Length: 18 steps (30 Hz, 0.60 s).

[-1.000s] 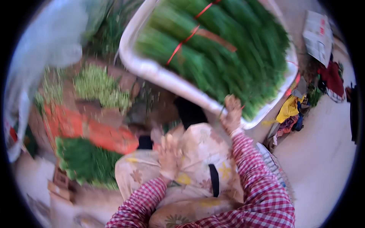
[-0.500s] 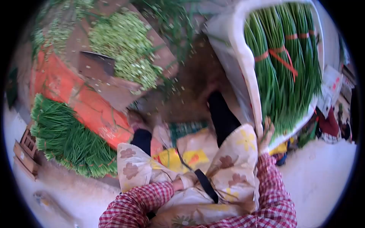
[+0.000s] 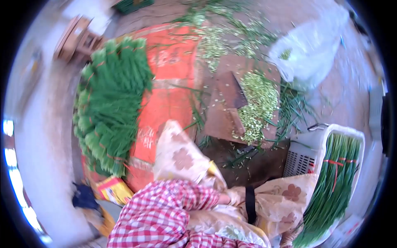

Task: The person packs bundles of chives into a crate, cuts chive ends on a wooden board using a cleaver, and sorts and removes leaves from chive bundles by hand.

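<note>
My left hand (image 3: 232, 197) lies on the lap of my flowered apron (image 3: 182, 159), close beside a black strap (image 3: 250, 204). Its fingers are hard to make out against the pale cloth. Low in the view, my right hand (image 3: 290, 238) is by the near side of a white crate (image 3: 321, 149), partly hidden and blurred. Upright in that crate are long green chives (image 3: 331, 194), tied in bundles with red bands. A cleaver (image 3: 233, 90) rests on a wooden chopping board (image 3: 223, 120) beside a heap of chopped green pieces (image 3: 258, 103).
Many chive bundles (image 3: 115, 99) lie on an orange-red sack (image 3: 169, 99) at left. A clear plastic bag (image 3: 310, 49) stands at the back right. Cut scraps (image 3: 231, 37) litter the floor beyond the board. Small wooden stools (image 3: 76, 39) and a yellow packet (image 3: 115, 190) are at left.
The view has swung left, so the board, cleaver and crate appear further right and more of the sack and bundles shows. Both hands stay near the lap and the crate.
</note>
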Each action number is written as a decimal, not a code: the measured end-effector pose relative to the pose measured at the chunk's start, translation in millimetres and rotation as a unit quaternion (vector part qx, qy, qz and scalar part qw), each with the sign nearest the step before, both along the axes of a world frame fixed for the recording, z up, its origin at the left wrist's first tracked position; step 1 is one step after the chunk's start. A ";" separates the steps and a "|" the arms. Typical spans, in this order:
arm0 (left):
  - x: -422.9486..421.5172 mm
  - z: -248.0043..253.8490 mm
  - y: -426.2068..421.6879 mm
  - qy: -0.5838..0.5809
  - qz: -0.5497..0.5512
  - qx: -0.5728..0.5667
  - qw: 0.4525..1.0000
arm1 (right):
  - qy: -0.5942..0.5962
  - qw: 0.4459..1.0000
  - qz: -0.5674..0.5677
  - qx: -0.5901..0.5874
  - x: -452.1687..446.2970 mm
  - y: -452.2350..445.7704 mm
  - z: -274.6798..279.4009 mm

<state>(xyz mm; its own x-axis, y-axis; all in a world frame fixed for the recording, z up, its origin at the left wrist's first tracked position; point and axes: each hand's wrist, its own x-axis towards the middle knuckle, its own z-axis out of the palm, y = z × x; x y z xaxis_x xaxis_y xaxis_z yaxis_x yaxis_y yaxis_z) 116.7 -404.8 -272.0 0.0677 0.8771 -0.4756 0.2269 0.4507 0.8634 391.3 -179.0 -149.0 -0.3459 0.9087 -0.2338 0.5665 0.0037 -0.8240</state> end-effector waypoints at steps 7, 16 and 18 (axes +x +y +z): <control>-50.5 142.2 20.6 0.167 0.049 0.192 0.966 | -0.298 0.922 0.177 0.175 17.4 44.5 -16.5; -54.0 206.1 -141.4 0.028 0.243 0.298 0.923 | -0.261 0.927 0.127 0.238 -34.8 16.4 17.6; -55.1 226.9 -187.2 -0.126 0.405 0.418 0.803 | -0.263 0.929 0.126 0.229 -27.3 22.7 15.0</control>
<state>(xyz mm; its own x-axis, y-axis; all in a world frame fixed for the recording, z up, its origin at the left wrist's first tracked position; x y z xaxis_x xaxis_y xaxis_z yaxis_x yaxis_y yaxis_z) 61.7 -592.0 -45.1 -0.6853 0.6868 0.2422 -0.0776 -0.3996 0.9134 364.0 -156.3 -134.0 -0.5090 0.8598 -0.0407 0.8236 0.4728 -0.3132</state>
